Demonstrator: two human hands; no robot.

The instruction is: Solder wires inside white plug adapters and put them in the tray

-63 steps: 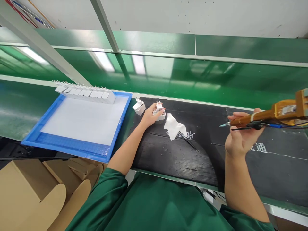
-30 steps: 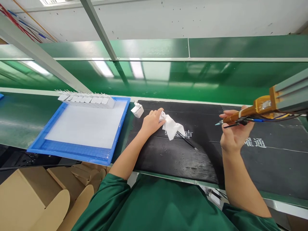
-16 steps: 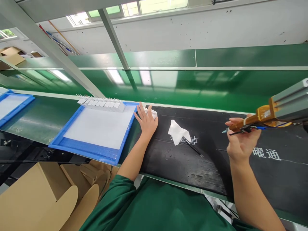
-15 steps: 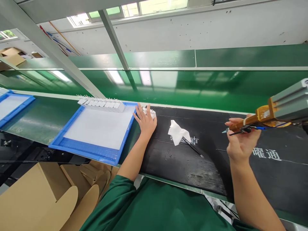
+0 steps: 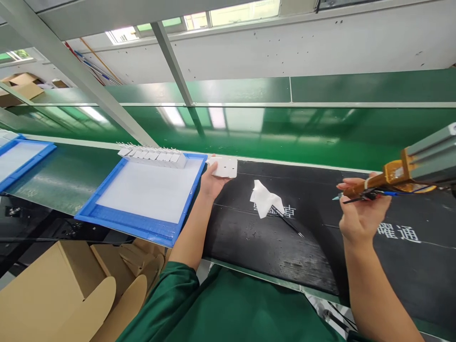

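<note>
Beside the blue tray, my left hand (image 5: pixel 210 184) grips a white plate-like part (image 5: pixel 226 167), its flat face with a few small dark holes showing. The thumb lies over its near edge and the fingers go behind it. On the right, my right hand (image 5: pixel 360 213) is closed around the front of a tool (image 5: pixel 390 176) with an amber section, wires and a pale blue pointed tip. That tool's grey metal body reaches to the right edge; its exact kind is unclear. Between the hands, a crumpled white cloth (image 5: pixel 262 197) and dark tweezers (image 5: pixel 290 223) lie on the black mat.
The blue tray (image 5: pixel 128 221) has a white sheet and a row of white parts (image 5: pixel 153 156) along its far side. Another blue tray (image 5: pixel 26 161) stands far left. Cardboard boxes (image 5: pixel 42 294) sit below the bench. A slanted grey post (image 5: pixel 92 85) rises behind.
My left hand, earlier spread palm down over the white part, has turned over and now holds it with its flat face showing. My right hand stays on the tool, nearly unmoved.
</note>
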